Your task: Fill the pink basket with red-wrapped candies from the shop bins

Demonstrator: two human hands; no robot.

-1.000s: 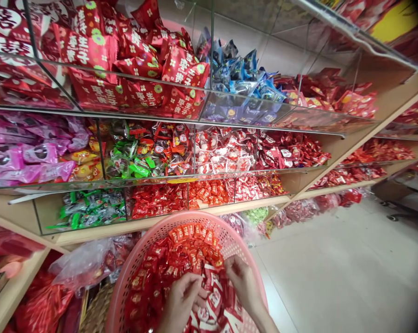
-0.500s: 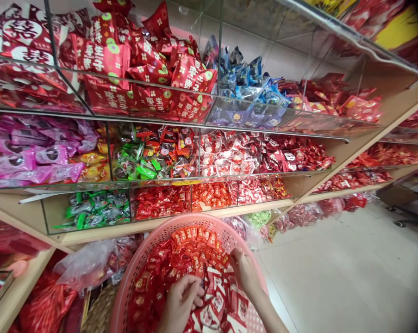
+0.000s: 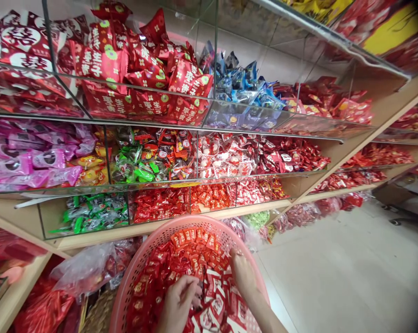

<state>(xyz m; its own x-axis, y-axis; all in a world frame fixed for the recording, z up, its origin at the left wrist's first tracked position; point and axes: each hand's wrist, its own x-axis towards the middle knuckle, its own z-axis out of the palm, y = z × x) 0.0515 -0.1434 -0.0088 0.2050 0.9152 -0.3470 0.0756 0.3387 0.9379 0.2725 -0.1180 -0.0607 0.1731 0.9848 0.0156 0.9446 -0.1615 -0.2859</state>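
A pink perforated plastic basket (image 3: pixel 125 282) holds several kinds of small wrapped candies, the orange-red candies (image 3: pixel 195 240) at its far side and the red-and-white candies (image 3: pixel 214 303) nearer. My left hand (image 3: pixel 179 298) is over the middle of the heap with its fingers curled together. Whatever lies between those fingers is hidden. My right hand (image 3: pixel 242 273) is at the basket's right inner side, fingers bent inward and closed, close to the candies. Its fingertips are partly out of sight, so I cannot make out what they hold.
Ahead stands a wooden shelf (image 3: pixel 209 213) with glass-fronted compartments of red packets (image 3: pixel 101 60), blue packets (image 3: pixel 250 88) and green-wrapped candies (image 3: pixel 94 212). Clear plastic bags (image 3: pixel 87 268) lie below on the left. Pale floor tiles (image 3: pixel 333 277) stretch away on the right.
The view has shifted slightly. Both hands stay in nearly the same places over the basket, fingers still curled.
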